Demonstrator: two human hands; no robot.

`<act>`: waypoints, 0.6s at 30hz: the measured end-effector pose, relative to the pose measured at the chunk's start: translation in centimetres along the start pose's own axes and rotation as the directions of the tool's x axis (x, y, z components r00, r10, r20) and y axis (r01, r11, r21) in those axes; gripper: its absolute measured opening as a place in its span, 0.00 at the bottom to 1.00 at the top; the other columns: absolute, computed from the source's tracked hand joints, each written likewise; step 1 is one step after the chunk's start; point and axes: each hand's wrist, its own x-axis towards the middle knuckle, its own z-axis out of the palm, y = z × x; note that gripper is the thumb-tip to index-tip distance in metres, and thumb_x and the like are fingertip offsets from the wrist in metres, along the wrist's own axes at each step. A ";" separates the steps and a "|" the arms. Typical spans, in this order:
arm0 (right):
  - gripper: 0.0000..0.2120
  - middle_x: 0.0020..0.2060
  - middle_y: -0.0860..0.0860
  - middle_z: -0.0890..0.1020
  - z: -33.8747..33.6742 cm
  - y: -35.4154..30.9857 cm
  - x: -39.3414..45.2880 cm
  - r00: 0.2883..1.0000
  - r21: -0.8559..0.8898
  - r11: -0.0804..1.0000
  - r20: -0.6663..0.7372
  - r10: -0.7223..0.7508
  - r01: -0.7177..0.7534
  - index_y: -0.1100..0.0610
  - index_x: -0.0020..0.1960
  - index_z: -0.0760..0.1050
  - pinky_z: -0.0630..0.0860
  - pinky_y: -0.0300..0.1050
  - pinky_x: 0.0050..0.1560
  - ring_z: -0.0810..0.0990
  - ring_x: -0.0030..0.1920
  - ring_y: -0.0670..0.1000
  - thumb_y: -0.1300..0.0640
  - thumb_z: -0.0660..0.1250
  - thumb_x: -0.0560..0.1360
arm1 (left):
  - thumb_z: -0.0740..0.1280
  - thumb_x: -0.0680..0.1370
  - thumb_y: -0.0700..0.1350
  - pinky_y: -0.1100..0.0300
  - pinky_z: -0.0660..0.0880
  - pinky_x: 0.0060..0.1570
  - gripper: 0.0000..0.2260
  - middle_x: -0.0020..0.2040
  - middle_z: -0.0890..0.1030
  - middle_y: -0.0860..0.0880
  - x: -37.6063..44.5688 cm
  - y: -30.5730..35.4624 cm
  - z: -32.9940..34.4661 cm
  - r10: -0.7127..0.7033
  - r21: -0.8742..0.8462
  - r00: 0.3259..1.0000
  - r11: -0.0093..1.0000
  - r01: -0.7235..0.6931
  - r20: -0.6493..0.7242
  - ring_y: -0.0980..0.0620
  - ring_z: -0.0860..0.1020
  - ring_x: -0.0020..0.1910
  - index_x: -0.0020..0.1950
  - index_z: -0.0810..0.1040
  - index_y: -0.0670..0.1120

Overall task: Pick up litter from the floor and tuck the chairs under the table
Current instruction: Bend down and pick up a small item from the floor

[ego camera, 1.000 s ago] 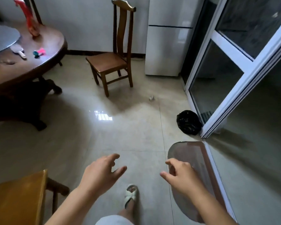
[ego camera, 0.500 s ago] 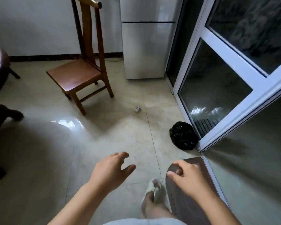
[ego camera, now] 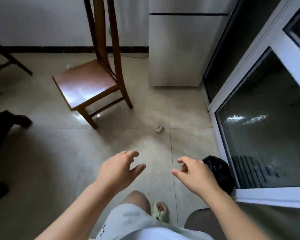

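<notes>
Both the left hand (ego camera: 119,170) and right hand (ego camera: 194,172) hang loose and empty above the floor (ego camera: 42,161), while the small crumpled litter (ego camera: 159,129) lying ahead beside the chair (ego camera: 87,84) looks light enough for a fingertip pinch

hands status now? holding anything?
Left hand: open, fingers loosely curled, holding nothing.
Right hand: open, fingers loosely curled, holding nothing.

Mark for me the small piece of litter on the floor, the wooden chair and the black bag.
small piece of litter (ego camera: 159,129), head view, middle of the scrap on the tiles.
wooden chair (ego camera: 85,84), head view, centre of the seat.
black bag (ego camera: 218,172), head view, its visible side beside the door frame.
</notes>
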 end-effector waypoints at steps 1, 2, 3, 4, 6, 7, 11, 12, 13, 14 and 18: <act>0.21 0.44 0.46 0.79 -0.6 -0.5 1.9 1.000 -0.008 1.000 0.016 -0.011 0.011 0.48 0.62 0.72 0.75 0.45 0.49 0.77 0.49 0.50 0.42 0.64 0.71 | 0.61 0.74 0.63 0.62 0.72 0.46 0.20 0.55 0.78 0.57 1.5 -0.3 -0.2 -0.021 -0.021 1.000 1.000 0.021 0.001 0.58 0.77 0.53 0.62 0.71 0.56; 0.21 0.44 0.46 0.79 -1.1 -0.9 3.4 0.999 -0.019 1.000 0.029 -0.017 0.017 0.48 0.62 0.72 0.75 0.45 0.49 0.77 0.49 0.50 0.42 0.63 0.71 | 0.61 0.74 0.63 0.62 0.71 0.45 0.20 0.56 0.78 0.58 2.6 -0.7 -0.3 -0.044 -0.038 0.999 0.998 0.044 0.003 0.59 0.76 0.54 0.62 0.72 0.56; 0.21 0.45 0.46 0.79 -1.5 -1.2 5.4 0.999 -0.028 0.999 0.039 -0.020 0.021 0.48 0.62 0.71 0.75 0.45 0.49 0.77 0.49 0.50 0.42 0.63 0.71 | 0.61 0.74 0.62 0.62 0.71 0.45 0.20 0.57 0.77 0.58 4.2 -1.2 -0.3 -0.070 -0.054 0.998 0.996 0.070 0.006 0.59 0.76 0.54 0.62 0.72 0.56; 0.21 0.46 0.46 0.79 -1.7 -1.4 7.3 0.999 -0.030 0.999 0.049 -0.019 0.020 0.48 0.62 0.71 0.75 0.45 0.49 0.77 0.49 0.50 0.42 0.63 0.71 | 0.61 0.74 0.62 0.63 0.71 0.45 0.20 0.58 0.76 0.57 5.7 -1.7 -0.3 -0.095 -0.066 0.995 0.993 0.096 0.015 0.58 0.76 0.54 0.63 0.71 0.56; 0.21 0.48 0.46 0.79 -2.2 -1.6 11.4 0.998 -0.028 1.000 0.058 -0.008 0.010 0.48 0.62 0.71 0.74 0.43 0.50 0.77 0.51 0.50 0.42 0.64 0.71 | 0.61 0.74 0.62 0.62 0.72 0.46 0.21 0.60 0.75 0.57 9.6 -2.7 -0.1 -0.119 -0.063 0.993 0.991 0.120 0.022 0.57 0.76 0.55 0.64 0.71 0.56; 0.22 0.49 0.46 0.79 -2.3 -1.8 13.1 0.998 -0.033 0.999 0.057 -0.006 0.008 0.47 0.63 0.71 0.73 0.43 0.50 0.77 0.51 0.50 0.42 0.64 0.71 | 0.61 0.74 0.62 0.62 0.72 0.46 0.21 0.60 0.74 0.57 11.4 -3.1 -0.3 -0.115 -0.060 0.993 0.991 0.116 0.019 0.57 0.76 0.54 0.64 0.70 0.56; 0.21 0.51 0.47 0.79 -2.7 -2.3 21.2 0.995 -0.037 0.998 0.083 0.063 -0.060 0.48 0.62 0.70 0.73 0.42 0.50 0.77 0.51 0.50 0.42 0.64 0.72 | 0.61 0.74 0.63 0.62 0.71 0.43 0.21 0.61 0.72 0.57 21.1 -4.6 -0.9 -0.102 -0.034 0.992 0.994 0.104 0.077 0.56 0.76 0.51 0.65 0.70 0.56; 0.21 0.51 0.47 0.79 -2.8 -2.3 23.1 0.992 -0.036 0.996 0.090 0.084 -0.081 0.48 0.62 0.71 0.73 0.42 0.50 0.77 0.51 0.50 0.42 0.64 0.71 | 0.60 0.74 0.63 0.63 0.70 0.43 0.21 0.61 0.72 0.58 23.5 -4.9 -1.0 -0.089 -0.029 0.991 0.995 0.092 0.100 0.56 0.76 0.53 0.65 0.70 0.56; 0.21 0.51 0.47 0.79 -2.7 -2.2 25.5 0.990 -0.033 0.995 0.103 0.101 -0.098 0.49 0.62 0.71 0.73 0.42 0.50 0.77 0.51 0.50 0.43 0.64 0.71 | 0.60 0.74 0.63 0.64 0.70 0.43 0.21 0.61 0.72 0.58 26.2 -5.3 -0.9 -0.076 -0.025 0.989 0.996 0.080 0.127 0.57 0.75 0.54 0.65 0.70 0.56; 0.21 0.52 0.47 0.79 -2.6 -2.1 27.9 0.987 -0.034 0.993 0.112 0.114 -0.111 0.49 0.62 0.71 0.73 0.42 0.50 0.77 0.51 0.50 0.43 0.64 0.71 | 0.59 0.74 0.63 0.64 0.70 0.44 0.21 0.61 0.72 0.58 28.6 -5.6 -0.6 -0.060 -0.017 0.988 0.998 0.063 0.144 0.57 0.74 0.56 0.65 0.70 0.56; 0.20 0.54 0.49 0.80 -0.4 -0.7 37.1 0.977 -0.043 0.989 0.155 0.145 -0.140 0.50 0.61 0.72 0.73 0.43 0.51 0.77 0.54 0.51 0.45 0.65 0.72 | 0.58 0.75 0.63 0.61 0.73 0.46 0.21 0.61 0.72 0.56 37.3 -7.0 2.0 -0.047 0.003 0.973 0.999 0.048 0.226 0.55 0.74 0.57 0.65 0.69 0.55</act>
